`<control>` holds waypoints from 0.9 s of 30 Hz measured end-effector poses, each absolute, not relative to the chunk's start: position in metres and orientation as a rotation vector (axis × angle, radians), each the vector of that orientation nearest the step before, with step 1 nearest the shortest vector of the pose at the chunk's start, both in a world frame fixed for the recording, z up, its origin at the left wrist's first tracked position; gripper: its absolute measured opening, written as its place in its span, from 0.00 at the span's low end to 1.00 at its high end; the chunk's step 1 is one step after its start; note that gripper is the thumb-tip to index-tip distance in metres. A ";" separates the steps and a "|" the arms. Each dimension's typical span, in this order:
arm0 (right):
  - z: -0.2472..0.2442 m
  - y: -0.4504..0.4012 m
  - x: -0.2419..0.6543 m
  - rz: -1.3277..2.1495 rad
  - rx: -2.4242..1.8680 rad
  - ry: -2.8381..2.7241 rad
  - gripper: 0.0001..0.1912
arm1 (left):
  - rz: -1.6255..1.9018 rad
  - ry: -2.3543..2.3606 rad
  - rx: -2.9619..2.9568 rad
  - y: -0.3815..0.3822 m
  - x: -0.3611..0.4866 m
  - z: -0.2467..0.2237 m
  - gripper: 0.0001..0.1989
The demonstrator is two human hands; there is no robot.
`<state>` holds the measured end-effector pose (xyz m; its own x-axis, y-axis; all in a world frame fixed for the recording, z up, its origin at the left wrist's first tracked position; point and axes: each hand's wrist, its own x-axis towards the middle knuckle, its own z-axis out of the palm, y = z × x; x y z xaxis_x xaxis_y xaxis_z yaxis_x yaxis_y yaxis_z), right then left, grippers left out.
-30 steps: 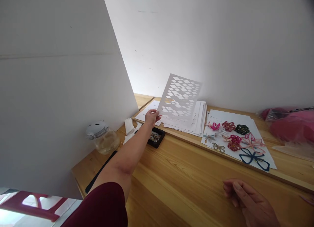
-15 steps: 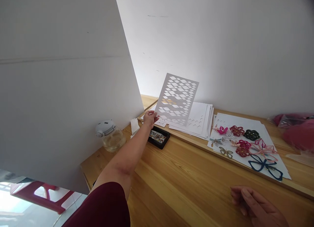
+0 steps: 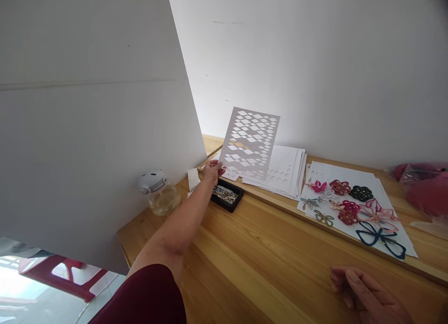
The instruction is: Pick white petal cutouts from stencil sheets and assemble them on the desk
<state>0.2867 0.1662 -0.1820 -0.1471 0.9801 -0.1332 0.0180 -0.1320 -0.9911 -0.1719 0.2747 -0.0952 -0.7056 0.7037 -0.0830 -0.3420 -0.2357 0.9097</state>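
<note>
My left hand [image 3: 212, 171] reaches far across the table and pinches the lower left edge of a paper sheet [image 3: 257, 144] with rows of leaf-shaped cut-outs. The sheet is held up at a tilt, so the wall and table show through its holes. Behind and below it lies a stack of white paper [image 3: 285, 184], some of it also cut out. Just under my left wrist is a black tray [image 3: 239, 202] of small beads. At the lower right, above the bare wood, my right hand [image 3: 367, 291] has its fingers curled together with the thumb against them, and nothing shows in it.
A lidded glass jar [image 3: 163, 200] of pale liquid stands at the left beside a white tissue [image 3: 193, 179]. To the right, fuzzy wire flowers and butterflies [image 3: 350, 207] lie on white sheets. A wooden ledge [image 3: 336, 234] crosses the table [image 3: 252, 249]. Pink bagged material [image 3: 427, 189] sits far right.
The cut-out sheet has shifted slightly left and tilted a little differently in my left hand. My right hand has stayed almost still. The whole view has drifted slightly.
</note>
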 end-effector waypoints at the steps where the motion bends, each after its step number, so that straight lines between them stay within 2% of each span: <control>1: -0.182 0.166 0.287 1.406 -1.242 -1.265 0.18 | 1.987 1.331 0.459 0.273 -0.170 -0.095 0.17; 13: -0.166 0.157 0.276 1.342 -1.161 -1.232 0.15 | 1.865 1.158 0.516 0.233 -0.110 -0.088 0.19; 18: -0.168 0.156 0.274 1.369 -1.103 -1.159 0.14 | 1.829 1.064 0.536 0.202 -0.072 -0.085 0.23; 27: -0.155 0.147 0.269 1.203 -0.957 -1.428 0.13 | 1.708 1.011 0.427 0.152 -0.009 -0.099 0.23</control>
<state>0.2689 0.1470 -0.1547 -0.1906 0.9621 0.1949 -0.0284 0.1930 -0.9808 -0.0088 0.1524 -0.0989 -0.3794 0.9054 -0.1908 -0.6030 -0.0855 0.7932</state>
